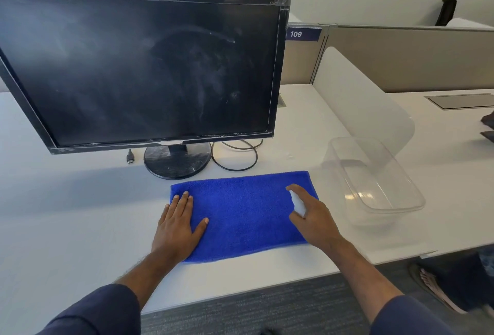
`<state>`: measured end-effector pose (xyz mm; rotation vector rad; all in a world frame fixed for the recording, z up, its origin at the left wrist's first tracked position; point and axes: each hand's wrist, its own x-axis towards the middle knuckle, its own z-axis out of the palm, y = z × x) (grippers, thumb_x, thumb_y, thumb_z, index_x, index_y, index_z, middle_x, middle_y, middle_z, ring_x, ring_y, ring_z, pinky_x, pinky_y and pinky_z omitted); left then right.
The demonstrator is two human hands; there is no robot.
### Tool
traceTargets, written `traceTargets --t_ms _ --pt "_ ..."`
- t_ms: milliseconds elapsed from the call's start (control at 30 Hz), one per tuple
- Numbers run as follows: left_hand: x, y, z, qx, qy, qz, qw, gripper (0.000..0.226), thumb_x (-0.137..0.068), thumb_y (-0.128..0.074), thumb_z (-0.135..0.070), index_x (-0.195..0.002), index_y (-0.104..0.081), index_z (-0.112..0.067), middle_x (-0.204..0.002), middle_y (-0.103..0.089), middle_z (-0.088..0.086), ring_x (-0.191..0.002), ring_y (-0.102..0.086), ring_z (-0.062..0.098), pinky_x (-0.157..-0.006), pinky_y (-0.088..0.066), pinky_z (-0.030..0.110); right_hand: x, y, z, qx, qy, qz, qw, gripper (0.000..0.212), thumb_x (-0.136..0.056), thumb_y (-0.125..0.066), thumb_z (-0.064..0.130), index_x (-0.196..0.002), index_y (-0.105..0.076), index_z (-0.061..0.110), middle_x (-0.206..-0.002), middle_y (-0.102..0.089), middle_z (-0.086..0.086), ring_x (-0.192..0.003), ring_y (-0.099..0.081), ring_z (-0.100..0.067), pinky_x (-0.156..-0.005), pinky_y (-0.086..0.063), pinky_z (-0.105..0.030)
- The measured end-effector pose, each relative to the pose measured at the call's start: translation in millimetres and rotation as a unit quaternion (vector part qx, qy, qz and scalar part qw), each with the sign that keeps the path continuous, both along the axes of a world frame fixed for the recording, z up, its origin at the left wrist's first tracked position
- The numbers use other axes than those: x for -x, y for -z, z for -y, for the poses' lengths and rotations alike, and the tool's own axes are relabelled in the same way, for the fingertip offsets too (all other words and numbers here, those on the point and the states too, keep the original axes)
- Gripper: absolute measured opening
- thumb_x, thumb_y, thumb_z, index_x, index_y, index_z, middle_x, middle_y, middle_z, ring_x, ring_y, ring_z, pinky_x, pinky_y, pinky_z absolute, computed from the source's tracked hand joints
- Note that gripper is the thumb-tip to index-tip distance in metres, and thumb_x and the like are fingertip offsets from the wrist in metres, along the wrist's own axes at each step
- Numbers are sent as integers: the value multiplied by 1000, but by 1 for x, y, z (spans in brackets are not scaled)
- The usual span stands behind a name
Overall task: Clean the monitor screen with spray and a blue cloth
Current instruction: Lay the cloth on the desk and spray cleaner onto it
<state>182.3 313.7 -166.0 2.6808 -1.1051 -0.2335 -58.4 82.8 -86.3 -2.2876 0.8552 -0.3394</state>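
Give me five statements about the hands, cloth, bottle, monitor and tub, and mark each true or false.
1. The left hand lies flat on the cloth. True.
2. The right hand holds a spray bottle. True.
3. The cloth is draped over the monitor. False: it lies spread on the desk in front of the monitor.
4. The tub is full of water. False: it looks empty.
5. The monitor screen is dark and smudged. True.
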Motion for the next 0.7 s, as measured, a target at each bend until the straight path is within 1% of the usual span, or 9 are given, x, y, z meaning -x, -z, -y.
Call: traceTargets --t_ms 67,133,200,333,400,500,600,700 --pt "0 0 0 -1 0 0 1000 98 -81 1 -79 -157 -3 -18 -165 -1 -4 -152 1 16 -120 1 33 12 2 1 -43 -41 -4 998 62 -90 -59 14 -142 -39 40 -134 -49 18 -109 -56 -8 -87 -45 -14" --pt "0 0 0 1 0 -3 1000 98 -81 1 -79 -157 -4 -18 -165 -2 -4 -152 1 16 -121 0 34 23 4 1 -57 -60 -24 996 63 -90 -59 15 -142 -38 43 -140 -45 19 -116 -52 -7 -97 -45 -21" --pt "1 0 -1 1 1 -3 1000 98 -81 1 -79 -157 -4 -18 -165 -2 -4 -152 1 16 -121 0 34 33 6 3 -57 -49 -42 996 61 -89 -58 15 -141 -40 41 -143 -46 18 -120 -51 -9 -102 -44 -27" --pt "1 -2 0 -5 0 5 1000 98 -80 2 -78 -157 -4 -17 -165 -2 -4 -152 1 16 -121 0 33 49 5 8 -44 -3 -40 998 59 -90 -58 13 -143 -42 34 -142 -44 20 -128 -48 -8 -107 -42 -29" --pt "1 -3 1 -8 1 4 1000 99 -79 3 -78 -157 -4 -17 -165 -1 -3 -152 1 16 -120 0 33 53 5 10 -34 9 -38 999 59 -91 -57 14 -144 -41 33 -137 -44 21 -126 -50 -10 -105 -46 -31" --pt "2 -4 0 -7 1 2 1000 100 -78 4 -78 -157 -3 -17 -165 -2 -3 -152 1 16 -121 -1 34 56 8 10 -31 16 -39 999 56 -92 -57 15 -143 -41 32 -140 -50 13 -118 -54 -10 -98 -52 -33" --pt "1 -4 0 -7 0 2 1000 101 -78 5 -79 -157 -3 -17 -165 -2 -3 -152 1 17 -121 -2 35 56 11 9 -19 25 -40 999 53 -93 -57 15 -142 -43 30 -140 -53 8 -114 -55 -11 -93 -53 -28" --pt "1 -3 0 -9 -1 -1 1000 100 -79 4 -79 -157 -3 -17 -165 -1 -3 -152 1 17 -121 -2 35 53 8 7 -29 38 -18 999 57 -92 -57 15 -144 -40 30 -136 -53 10 -110 -57 -11 -87 -50 -21"
